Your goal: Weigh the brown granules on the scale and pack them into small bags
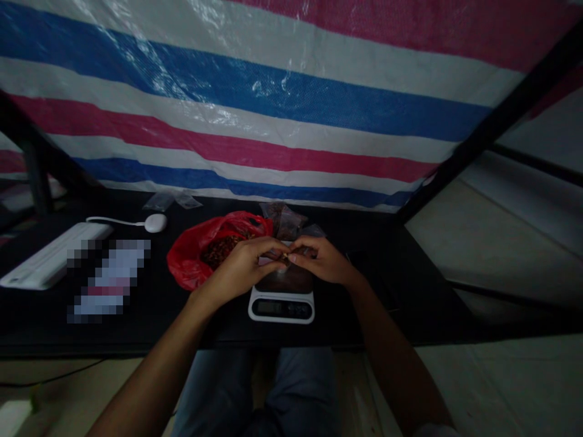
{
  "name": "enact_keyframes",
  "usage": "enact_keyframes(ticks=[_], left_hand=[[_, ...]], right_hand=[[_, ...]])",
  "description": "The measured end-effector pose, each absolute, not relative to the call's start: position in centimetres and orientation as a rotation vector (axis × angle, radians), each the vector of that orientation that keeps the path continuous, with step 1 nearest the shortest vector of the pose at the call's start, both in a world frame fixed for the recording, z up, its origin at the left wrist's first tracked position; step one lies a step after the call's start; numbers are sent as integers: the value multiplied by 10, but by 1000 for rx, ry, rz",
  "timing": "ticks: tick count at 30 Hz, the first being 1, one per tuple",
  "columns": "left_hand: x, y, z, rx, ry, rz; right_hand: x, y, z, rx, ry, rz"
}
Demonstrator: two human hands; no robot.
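Red bag (pixel 187 262), one scale (pixel 281 308), two hands (pixel 243 268)

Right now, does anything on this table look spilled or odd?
The red plastic bag lies slumped open beside the digital scale, its brown granules exposed; none looks spilled. A pixelated patch hides whatever lies there.

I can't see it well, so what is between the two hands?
The head view shows a brown bit between the left hand and right hand, too small to name.

2 bare hands (pixel 241 267), bare forearms (pixel 155 370), blue trousers (pixel 300 388), probably denim, pale sleeve edge (pixel 432 431) at the right elbow
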State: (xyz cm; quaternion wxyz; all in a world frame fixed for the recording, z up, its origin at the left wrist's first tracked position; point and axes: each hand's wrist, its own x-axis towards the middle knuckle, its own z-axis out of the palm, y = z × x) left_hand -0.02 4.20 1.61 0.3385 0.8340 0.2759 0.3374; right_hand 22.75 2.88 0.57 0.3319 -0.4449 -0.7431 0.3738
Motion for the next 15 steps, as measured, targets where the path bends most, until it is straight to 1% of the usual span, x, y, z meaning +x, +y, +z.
enact_keyframes(ticks=[7, 15], left_hand=[[0, 43, 14, 2184, 769, 874], [-1, 44, 10, 2165, 729, 879]], right_hand=[[227, 29, 5, -1168, -1953, 916], [229, 31, 4, -1208, -1886, 938]])
